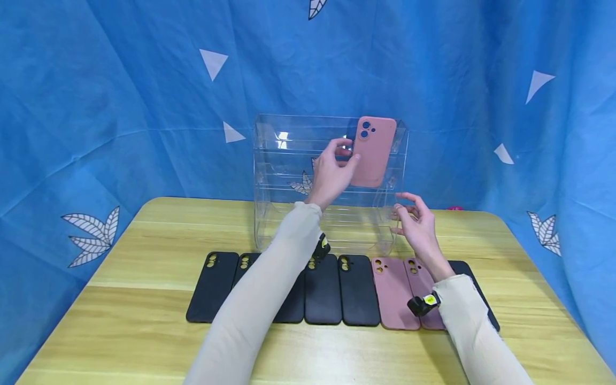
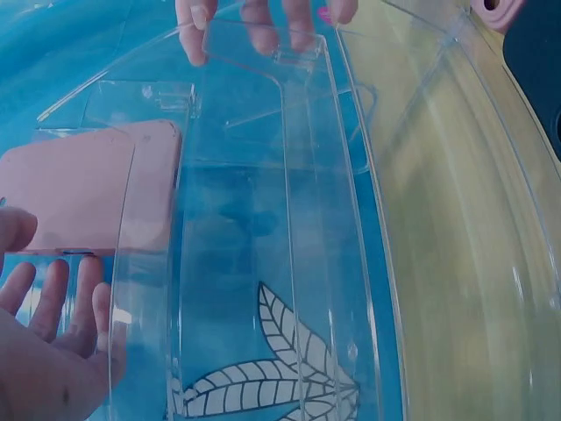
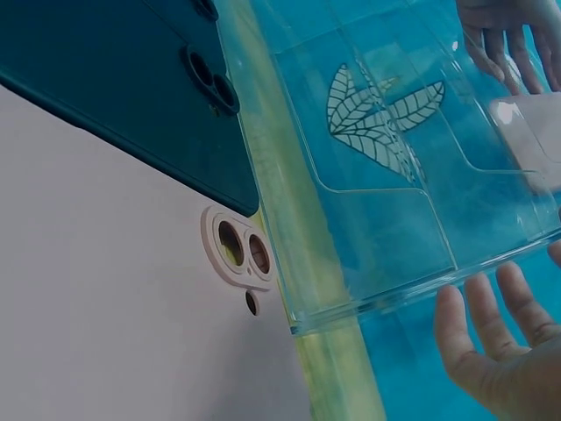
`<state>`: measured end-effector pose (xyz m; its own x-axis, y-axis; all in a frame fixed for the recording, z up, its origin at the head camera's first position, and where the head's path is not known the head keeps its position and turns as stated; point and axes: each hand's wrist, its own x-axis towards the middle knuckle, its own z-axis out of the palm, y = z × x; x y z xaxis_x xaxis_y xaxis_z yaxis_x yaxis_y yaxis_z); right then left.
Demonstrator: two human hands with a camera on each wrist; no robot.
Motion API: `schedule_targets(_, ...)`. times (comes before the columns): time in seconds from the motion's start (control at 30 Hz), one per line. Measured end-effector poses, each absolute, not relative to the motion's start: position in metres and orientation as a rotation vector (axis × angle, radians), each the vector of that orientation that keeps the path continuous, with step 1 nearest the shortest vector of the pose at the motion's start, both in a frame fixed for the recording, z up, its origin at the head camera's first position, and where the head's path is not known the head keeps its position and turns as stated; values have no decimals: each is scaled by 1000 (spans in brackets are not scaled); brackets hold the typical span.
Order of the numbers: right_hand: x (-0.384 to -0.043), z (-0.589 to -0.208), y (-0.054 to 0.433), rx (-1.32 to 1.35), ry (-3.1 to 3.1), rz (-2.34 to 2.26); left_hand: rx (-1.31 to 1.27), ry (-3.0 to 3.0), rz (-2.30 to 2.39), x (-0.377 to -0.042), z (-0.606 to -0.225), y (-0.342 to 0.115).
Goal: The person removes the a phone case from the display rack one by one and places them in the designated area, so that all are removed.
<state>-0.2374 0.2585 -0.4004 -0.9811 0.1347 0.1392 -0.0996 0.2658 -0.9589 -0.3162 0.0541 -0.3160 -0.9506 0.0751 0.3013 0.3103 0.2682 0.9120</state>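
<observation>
A pink phone case [image 1: 377,155] leans upright in the top right of a clear acrylic tiered rack [image 1: 260,214]. Beside its left edge is my left hand [image 1: 332,171], the thumb tip overlapping the edge. In the left wrist view, the fingers [image 2: 54,294] spread loosely just off the pink case's side. My right hand [image 1: 418,224] is at the rack's right side wall, lower down, its bent fingers apart and holding nothing. Fingertips [image 3: 451,303] of that hand come right up to the clear wall in the right wrist view.
A row of phone cases lies in front of the rack: several black ones [image 1: 358,289] at left and middle, two pink ones [image 1: 395,294], and a black one [image 1: 481,299] at the right end, partly under my right arm. A blue patterned curtain [image 1: 144,80] hangs behind the wooden table [image 1: 144,267].
</observation>
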Motion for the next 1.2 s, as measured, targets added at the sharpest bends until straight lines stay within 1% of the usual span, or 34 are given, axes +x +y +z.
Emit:
schedule_targets(0.37, -237, -402, 258, -50, -2349, 1776, -352, -2297, -1711, -315, -317, 62)
schedule_targets(0.67, -238, -402, 258, -31, -2348, 1769, -451, -2158, -1799, -320, -322, 56)
schedule_targets(1.2, -237, -401, 258, -41, -2362, 1771, -454, -2014, -1839, -312, -314, 50)
